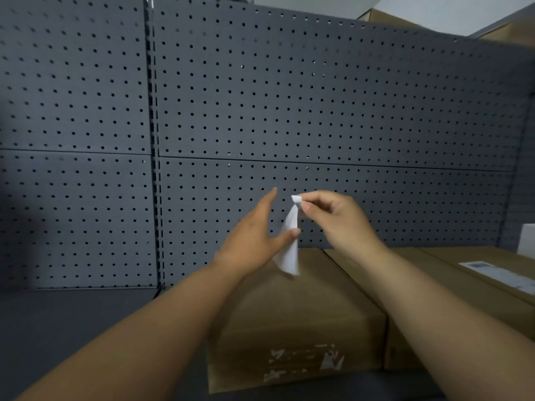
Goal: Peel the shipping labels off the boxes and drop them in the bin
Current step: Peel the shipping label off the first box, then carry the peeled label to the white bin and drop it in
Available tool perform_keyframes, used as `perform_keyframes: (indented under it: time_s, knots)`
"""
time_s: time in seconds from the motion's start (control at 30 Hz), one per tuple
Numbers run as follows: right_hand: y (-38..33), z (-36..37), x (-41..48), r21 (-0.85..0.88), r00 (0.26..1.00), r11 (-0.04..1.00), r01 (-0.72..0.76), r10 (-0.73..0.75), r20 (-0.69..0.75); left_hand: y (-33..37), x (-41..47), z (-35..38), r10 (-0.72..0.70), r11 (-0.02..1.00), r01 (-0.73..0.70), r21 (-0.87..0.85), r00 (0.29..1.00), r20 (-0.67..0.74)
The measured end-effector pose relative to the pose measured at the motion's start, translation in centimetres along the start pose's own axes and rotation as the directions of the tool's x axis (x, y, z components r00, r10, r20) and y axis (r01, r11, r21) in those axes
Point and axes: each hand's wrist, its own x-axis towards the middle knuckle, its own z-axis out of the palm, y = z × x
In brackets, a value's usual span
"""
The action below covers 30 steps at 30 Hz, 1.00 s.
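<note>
Fingers (307,209) of the right hand (338,218) pinch the top corner of the label (289,253) — peeled, dangling above the box (295,314) — while the left hand (254,235), fingers straight, thumbs its edge (light, limp, likely tacky: best held by a corner).

No text can be read. The shipping label (499,276) atop the rightmost box (489,256) bears grey print, perhaps a barcode, too blurred to make out. The torn label scraps (304,363) on the near box (289,314) and the peeled label (289,251) show only blank white.
</note>
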Motion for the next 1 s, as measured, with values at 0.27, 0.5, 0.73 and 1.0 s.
perform_keyframes:
  time_s: [0.27, 0.5, 0.73, 1.0]
  knots:
    - [0.7, 1.7, 2.0, -0.004, 0.985, 0.998, 0.063, -0.061, 0.160, -0.7, 0.5, -2.0, -0.151, 0.984, 0.141, -0.110, 0.984, -0.096]
    - [3.7, 3.2, 2.2, -0.349, 0.922, 0.934, -0.081, 0.204, 0.330, -5.8, 0.1, -6.9, -0.261, 0.956, 0.292, 0.040, 0.903, -0.342]
    - [3.3, 5.6, 1.9, -0.020, 0.908, 0.971, -0.238, 0.229, 0.352, -6.4, -1.1, -6.9, -0.140, 0.815, 0.325, 0.479, 0.914, -0.382]
    - [1.5, 5.8, 2.1, 0.099, 0.899, 0.974, -0.206, 0.148, 0.413, -4.7, -1.1, -4.7, 0.105, 0.823, 0.048, 0.566, 0.966, -0.236]
